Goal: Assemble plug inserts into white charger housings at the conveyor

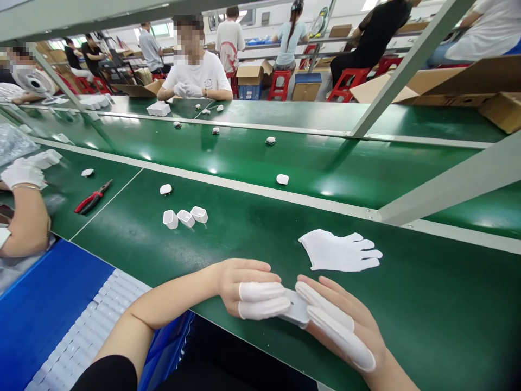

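In the head view, the left hand (254, 290) and right hand (344, 320), two fingers of each in white covers, pinch a pale casing (296, 308) between them, just above the green bench (244, 244) at its near edge. A white glove (342, 250) lies flat beyond the right hand, and three white cups (185, 218) stand in a row farther off to the left, near a small white part (166, 189). Pliers (93, 197) with red-and-black handles lie farther left, close to a co-worker's gloved hand (23, 174).
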`<state>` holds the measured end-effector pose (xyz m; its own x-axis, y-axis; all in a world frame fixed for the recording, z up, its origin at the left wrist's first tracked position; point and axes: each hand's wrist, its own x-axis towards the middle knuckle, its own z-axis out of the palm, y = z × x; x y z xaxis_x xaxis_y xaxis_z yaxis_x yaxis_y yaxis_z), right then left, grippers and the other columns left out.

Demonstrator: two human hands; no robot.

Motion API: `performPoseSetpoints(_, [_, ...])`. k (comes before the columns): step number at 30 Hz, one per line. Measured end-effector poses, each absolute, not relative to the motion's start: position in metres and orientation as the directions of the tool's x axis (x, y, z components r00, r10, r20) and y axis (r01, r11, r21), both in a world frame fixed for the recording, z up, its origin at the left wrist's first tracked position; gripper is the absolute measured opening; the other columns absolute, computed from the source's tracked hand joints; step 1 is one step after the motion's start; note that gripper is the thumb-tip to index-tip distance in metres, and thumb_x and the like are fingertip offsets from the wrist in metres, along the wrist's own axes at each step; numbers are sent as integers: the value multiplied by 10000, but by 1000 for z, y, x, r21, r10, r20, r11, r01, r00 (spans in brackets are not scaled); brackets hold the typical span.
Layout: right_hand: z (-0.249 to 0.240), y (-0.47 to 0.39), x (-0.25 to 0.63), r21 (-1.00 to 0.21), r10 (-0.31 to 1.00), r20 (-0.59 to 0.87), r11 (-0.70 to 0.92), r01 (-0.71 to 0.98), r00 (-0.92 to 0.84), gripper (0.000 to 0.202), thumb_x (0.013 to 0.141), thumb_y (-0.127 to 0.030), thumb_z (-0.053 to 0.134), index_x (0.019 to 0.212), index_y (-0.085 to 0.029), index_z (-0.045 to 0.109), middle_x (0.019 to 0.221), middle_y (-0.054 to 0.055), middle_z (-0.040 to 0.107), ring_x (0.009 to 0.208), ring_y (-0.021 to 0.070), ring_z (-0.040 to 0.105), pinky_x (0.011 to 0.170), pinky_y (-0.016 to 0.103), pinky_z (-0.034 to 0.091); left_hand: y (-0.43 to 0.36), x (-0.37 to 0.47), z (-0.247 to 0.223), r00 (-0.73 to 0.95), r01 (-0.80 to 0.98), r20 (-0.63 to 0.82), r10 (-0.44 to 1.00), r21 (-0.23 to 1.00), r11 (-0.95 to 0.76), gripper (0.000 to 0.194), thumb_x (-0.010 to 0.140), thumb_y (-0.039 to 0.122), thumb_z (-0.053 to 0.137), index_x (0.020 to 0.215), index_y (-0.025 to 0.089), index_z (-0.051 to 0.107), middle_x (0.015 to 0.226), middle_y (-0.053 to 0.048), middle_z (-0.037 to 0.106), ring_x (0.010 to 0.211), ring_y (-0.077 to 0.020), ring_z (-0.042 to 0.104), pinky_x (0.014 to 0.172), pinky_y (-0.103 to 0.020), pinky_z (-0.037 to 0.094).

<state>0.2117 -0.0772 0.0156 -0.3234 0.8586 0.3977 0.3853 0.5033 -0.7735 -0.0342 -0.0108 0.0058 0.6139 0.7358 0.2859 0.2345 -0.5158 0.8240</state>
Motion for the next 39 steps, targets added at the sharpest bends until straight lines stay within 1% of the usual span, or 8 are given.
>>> performPoseSetpoints(7, [20,-77,216,-237,432,746,883,404,-507,307,911,-29,404,999,-190,650,1239,83,642,1216,204,551,1012,358,497,-5,-33,2,590,-164,779,-213,-142,-976,104,819,322,557,750,301,632,860,65,720,917,-129,682,851,-249,591])
performPoseSetpoints(11, [18,-77,216,-214,406,754,895,392,-516,317,923,-45,376,988,-177,656,1172,104,674,1233,200,536,1035,344,467,-3,-30,10,531,-150,790,-307,-269,-951,180,839,248,540,674,287,601,855,81,717,919,-98,670,821,-198,587])
performPoseSetpoints(17, [19,-68,213,-204,416,733,889,410,-538,307,859,-87,567,1138,-208,600,1127,82,690,1106,242,630,963,385,521,-5,-24,19,483,-101,857,-178,-147,-984,82,816,305,571,774,255,620,903,-1,713,957,-174,664,893,-309,563])
performPoseSetpoints(20, [19,-64,205,-416,556,710,826,380,-432,489,771,-261,708,1221,-204,526,1043,109,687,916,268,686,786,377,583,-10,-13,22,503,-40,848,166,214,-976,329,763,393,647,1027,205,591,948,-56,695,923,-184,664,867,-310,557])
performPoseSetpoints(24, [12,-64,193,-795,822,484,556,241,-300,367,738,-259,658,1077,-237,518,851,43,637,698,205,646,592,296,541,-20,-3,21,537,-21,548,641,769,-639,494,636,428,728,1028,169,576,843,-44,656,733,-162,634,689,-287,542])
performPoseSetpoints(29, [4,-53,186,-943,951,194,249,220,-242,242,749,-229,663,962,-240,549,863,23,635,752,183,643,689,284,539,-13,-3,10,551,59,156,820,973,-225,382,673,320,708,988,134,597,900,-58,661,806,-172,644,775,-302,543])
performPoseSetpoints(33, [12,1,190,-921,973,-31,61,385,-228,301,766,-329,641,1037,-204,599,913,42,664,820,207,653,747,309,541,12,-12,14,437,372,120,892,879,-300,489,789,364,643,1213,144,541,1067,-98,659,967,-211,628,899,-370,518])
performPoseSetpoints(39, [35,139,204,-667,998,2,-45,744,63,309,897,-324,466,1013,-119,666,768,66,657,697,200,615,632,295,487,42,-55,45,8,986,346,938,154,-65,507,874,399,541,1274,88,509,1346,-212,503,1286,-359,405,1107,-621,207])
